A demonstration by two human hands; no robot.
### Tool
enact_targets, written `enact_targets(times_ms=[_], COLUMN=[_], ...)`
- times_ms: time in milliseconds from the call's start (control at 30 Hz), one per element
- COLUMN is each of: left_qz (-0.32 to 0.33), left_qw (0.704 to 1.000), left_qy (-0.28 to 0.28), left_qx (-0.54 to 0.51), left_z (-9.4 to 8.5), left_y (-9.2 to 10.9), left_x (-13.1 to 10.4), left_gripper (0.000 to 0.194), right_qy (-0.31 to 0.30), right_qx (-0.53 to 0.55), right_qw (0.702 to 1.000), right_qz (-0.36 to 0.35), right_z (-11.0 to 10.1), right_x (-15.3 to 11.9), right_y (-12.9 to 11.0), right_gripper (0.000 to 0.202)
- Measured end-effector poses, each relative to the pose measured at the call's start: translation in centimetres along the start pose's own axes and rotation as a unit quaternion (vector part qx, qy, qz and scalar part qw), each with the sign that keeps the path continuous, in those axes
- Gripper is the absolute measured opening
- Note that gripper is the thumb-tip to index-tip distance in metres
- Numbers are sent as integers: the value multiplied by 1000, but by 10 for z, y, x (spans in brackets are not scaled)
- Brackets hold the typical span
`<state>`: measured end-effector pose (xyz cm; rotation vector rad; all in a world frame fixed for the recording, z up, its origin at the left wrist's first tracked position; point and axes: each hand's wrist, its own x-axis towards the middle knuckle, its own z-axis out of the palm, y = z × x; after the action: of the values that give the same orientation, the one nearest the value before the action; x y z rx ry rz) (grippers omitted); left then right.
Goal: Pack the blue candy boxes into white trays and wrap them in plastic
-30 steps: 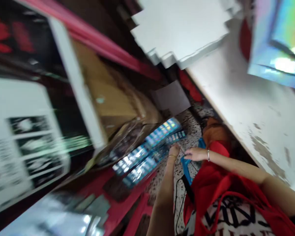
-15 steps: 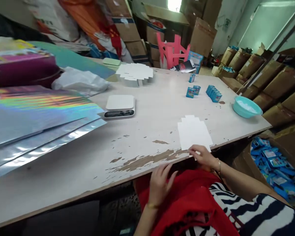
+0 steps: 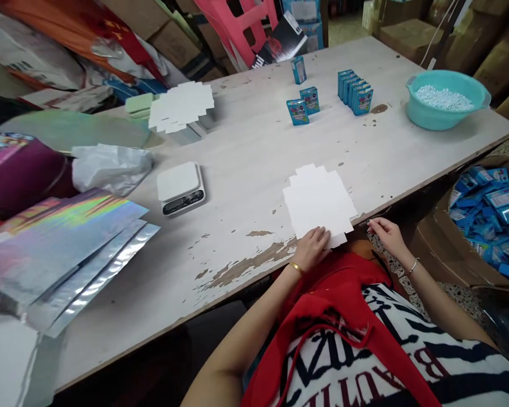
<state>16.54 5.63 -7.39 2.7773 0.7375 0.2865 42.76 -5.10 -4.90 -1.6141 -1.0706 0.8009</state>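
A white card sheet with stepped edges [image 3: 318,198], perhaps a small stack of them, lies flat near the table's front edge. My left hand [image 3: 313,249] rests on its near edge, fingers laid flat over the card. To the right, just off the table edge, my right hand [image 3: 385,234] hovers apart from the card. Its thumb and fingertips are pinched together; whatever may be between them is too small to see. A taller pile of similar white cards [image 3: 182,104] stands at the back left.
Small blue boxes [image 3: 356,93] stand towards the back. A turquoise basin [image 3: 445,116] of pale pellets sits at the right, above a carton [image 3: 445,249] full of blue packs. A white scale [image 3: 180,183], a plastic bag [image 3: 110,169] and shiny holographic sheets [image 3: 68,243] occupy the left.
My left hand has moved from below the table edge onto the card. My right hand has left the card's near corner and moved right. The view has tilted down.
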Motion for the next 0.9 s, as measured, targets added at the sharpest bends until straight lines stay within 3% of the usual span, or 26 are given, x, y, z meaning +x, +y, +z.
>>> enact_targets(times_ms=[100, 200, 267, 333, 433, 500, 600, 633, 733, 900], left_qz=[11, 17, 3, -27, -52, -25, 14, 13, -5, -66], left_qw=[1000, 994, 986, 977, 962, 966, 989, 993, 996, 979], left_qy=[2, -1, -5, -9, -9, -12, -27, -32, -38, 6], left_qx=[-28, -109, -165, -213, -267, -257, -147, -110, -86, -192], left_z=[-3, -11, -16, -20, -23, -25, -25, -23, -18, -16], left_y=[-6, -16, -23, -27, -26, -22, -21, -22, -31, -40], left_x=[-2, -1, 2, 4, 3, -4, -19, -25, -38, -34], left_gripper=[39, 36, 37, 38, 39, 40, 77, 78, 45, 32], right_qy=[-30, -88, -136, -165, -157, -130, -98, -96, -118, -147], right_qx=[-133, -289, -337, -337, -294, -258, -206, -193, -179, -215], right_qw=[986, 926, 891, 877, 893, 913, 940, 945, 950, 933], right_qz=[-98, -224, -273, -300, -303, -289, -256, -245, -225, -247], right_z=[7, 12, 16, 21, 31, 36, 39, 40, 38, 33], right_x=[2, 15, 27, 39, 51, 53, 53, 52, 51, 43], right_y=[4, 7, 13, 22, 35, 38, 33, 30, 24, 22], right_gripper=[26, 40, 46, 41, 27, 21, 22, 23, 25, 25])
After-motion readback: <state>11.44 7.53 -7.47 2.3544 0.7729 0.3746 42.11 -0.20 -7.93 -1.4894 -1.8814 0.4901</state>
